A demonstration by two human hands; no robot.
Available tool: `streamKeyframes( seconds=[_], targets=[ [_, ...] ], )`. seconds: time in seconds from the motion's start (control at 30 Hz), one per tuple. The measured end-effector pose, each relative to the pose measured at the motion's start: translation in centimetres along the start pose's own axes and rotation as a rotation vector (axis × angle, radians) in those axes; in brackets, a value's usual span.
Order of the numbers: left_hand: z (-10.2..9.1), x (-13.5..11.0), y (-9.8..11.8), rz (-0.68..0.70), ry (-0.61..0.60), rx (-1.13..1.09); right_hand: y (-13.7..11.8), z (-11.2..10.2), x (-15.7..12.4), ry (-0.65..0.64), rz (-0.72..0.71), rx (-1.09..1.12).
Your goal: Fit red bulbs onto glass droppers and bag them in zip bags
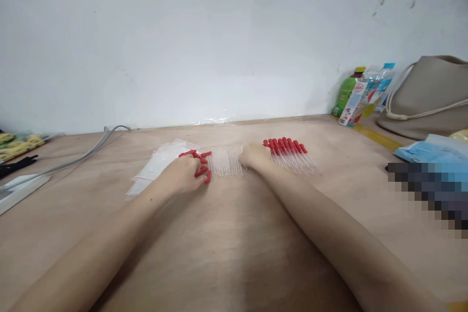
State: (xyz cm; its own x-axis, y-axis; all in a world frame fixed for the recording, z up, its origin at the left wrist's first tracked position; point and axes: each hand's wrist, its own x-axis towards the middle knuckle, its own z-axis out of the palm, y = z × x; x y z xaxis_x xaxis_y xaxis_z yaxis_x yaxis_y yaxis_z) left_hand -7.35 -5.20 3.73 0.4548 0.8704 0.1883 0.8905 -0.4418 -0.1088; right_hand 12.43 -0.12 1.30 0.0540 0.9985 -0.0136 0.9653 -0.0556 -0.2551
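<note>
My left hand (185, 174) is closed, fingertips against a small red rubber bulb (208, 177). Other loose red bulbs lie around those fingers. A row of thin clear tubes (224, 162) lies side by side between my hands. At the row's right end my right hand (255, 156) is closed with its fingertips down; what they pinch is hidden. Just beyond it lies a group of droppers (292, 153), clear tubes with red bulbs at their far ends. Clear plastic bags (155, 165) lie flat behind and left of my left hand.
A grey cable (87, 152) crosses the table (215, 243) at the left, by a white flat object (25, 190). Bottles (347, 90) and a carton (353, 103) stand back right beside a grey-brown bag (427, 95). A blue packet (431, 156) lies right; the wall bounds the back.
</note>
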Motion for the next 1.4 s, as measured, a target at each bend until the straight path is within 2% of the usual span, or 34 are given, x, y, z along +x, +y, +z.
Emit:
streamKeyframes(
  seconds=[0.07, 0.2, 0.3, 0.43, 0.53, 0.67, 0.77, 0.87, 0.97, 1.1, 1.27, 1.4],
  targets=[
    [-0.1, 0.0, -0.4, 0.006, -0.048, -0.024, 0.0, 0.1, 0.2, -0.011, 0.009, 0.006],
    [0.2, 0.0, -0.2, 0.031, -0.058, -0.119, 0.0, 0.0, -0.3, 0.008, -0.003, 0.017],
    [0.7, 0.2, 0.2, 0.041, 0.008, -0.153, 0.4, -0.7, -1.5, 0.066, -0.037, 0.030],
    [1.5, 0.3, 0.8, -0.030, 0.081, -0.147, 2.2, -1.3, -3.4, 0.209, -0.116, 0.094],
    [1.6, 0.2, 1.0, -0.056, 0.074, -0.153, 4.5, -0.7, -4.8, 0.289, -0.300, 0.169],
    [1.4, 0.1, 1.5, -0.076, 0.070, -0.160, 7.6, 0.9, -6.4, 0.408, -0.548, 0.163],
    [1.2, 0.0, 1.8, -0.125, 0.026, -0.095, 8.9, 1.9, -7.2, 0.463, -0.643, 0.225],
    [1.1, 0.0, 2.1, -0.146, 0.009, -0.028, 9.2, 2.2, -7.6, 0.460, -0.666, 0.294],
    [1.3, 0.0, 2.5, -0.082, 0.121, -0.029, 8.9, 2.3, -7.7, 0.466, -0.681, 0.310],
    [2.3, -0.4, 4.2, 0.130, 0.301, -0.165, 8.6, 2.4, -8.1, 0.472, -0.714, 0.291],
    [4.1, -1.0, 6.6, 0.206, 0.356, -0.438, 8.4, 2.4, -8.7, 0.476, -0.786, 0.284],
    [4.7, -1.0, 7.2, 0.204, 0.343, -0.582, 8.4, 2.3, -8.7, 0.506, -0.852, 0.257]
  ],
)
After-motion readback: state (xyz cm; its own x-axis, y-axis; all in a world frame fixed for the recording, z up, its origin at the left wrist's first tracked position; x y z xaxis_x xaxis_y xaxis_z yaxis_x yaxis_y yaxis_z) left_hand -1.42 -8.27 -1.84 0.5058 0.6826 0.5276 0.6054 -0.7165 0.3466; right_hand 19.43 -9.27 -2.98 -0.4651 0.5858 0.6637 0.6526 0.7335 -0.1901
